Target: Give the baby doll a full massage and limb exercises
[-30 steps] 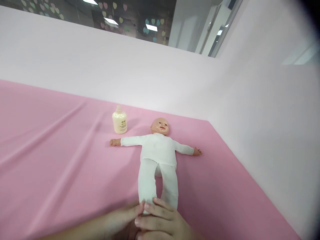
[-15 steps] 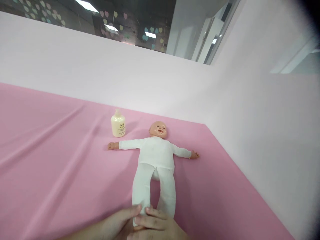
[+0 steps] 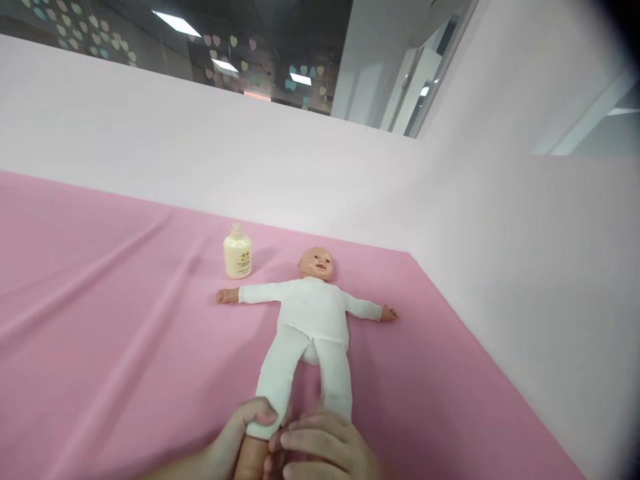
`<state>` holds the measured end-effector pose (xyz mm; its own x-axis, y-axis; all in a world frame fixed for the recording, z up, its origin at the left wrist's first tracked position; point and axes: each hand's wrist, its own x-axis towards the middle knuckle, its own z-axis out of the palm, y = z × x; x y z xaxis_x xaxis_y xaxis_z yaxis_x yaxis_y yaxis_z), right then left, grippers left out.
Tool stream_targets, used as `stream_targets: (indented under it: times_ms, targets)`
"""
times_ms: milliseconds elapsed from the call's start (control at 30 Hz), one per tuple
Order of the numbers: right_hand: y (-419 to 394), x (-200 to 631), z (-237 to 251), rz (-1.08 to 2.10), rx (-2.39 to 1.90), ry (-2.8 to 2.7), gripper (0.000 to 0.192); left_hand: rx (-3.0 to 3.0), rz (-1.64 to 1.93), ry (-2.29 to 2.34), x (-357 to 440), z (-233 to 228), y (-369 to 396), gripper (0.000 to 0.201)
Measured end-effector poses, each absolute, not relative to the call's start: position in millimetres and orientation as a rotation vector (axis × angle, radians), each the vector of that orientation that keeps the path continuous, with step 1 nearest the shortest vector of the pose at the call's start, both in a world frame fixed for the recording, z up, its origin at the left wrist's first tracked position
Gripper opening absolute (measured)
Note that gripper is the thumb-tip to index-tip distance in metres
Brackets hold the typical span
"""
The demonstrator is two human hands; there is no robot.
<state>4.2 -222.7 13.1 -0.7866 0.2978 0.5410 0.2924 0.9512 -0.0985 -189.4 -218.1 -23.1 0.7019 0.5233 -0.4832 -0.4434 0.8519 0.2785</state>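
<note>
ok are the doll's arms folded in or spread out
Spread out: the doll lies with both arms stretched sideways, away from its body, one ending near the bottle.

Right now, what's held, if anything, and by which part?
Bald baby doll in white cloth top and trousers: left hand holds the leg at picture left near the trouser hem, thumb on top. Right hand is at its inner side; grip unclear.
</note>
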Motion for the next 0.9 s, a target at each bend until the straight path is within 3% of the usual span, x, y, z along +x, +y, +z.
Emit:
stream_targets:
  times_ms: [300,467,733,900]
  targets:
    - [-211.5,2.9,-19.7,0.083,-0.374,-2.673,0.026,0.37,0.735,0.566,-188.8,-13.5,-213.1,0.036]
    - [-210.7,3.6,-19.9,0.003,-0.427,-2.687,0.041,0.282,0.793,0.729,-189.4,-1.9,-210.3,0.034]
    - [-213.6,8.4,0.3,0.123,-0.575,-2.52,0.028,0.425,0.768,0.941,-188.8,7.8,-211.6,0.026]
    - [-215.3,10.4,5.4,0.191,-0.6,-2.283,0.021,0.729,0.885,0.987,-188.4,0.4,-210.9,0.043]
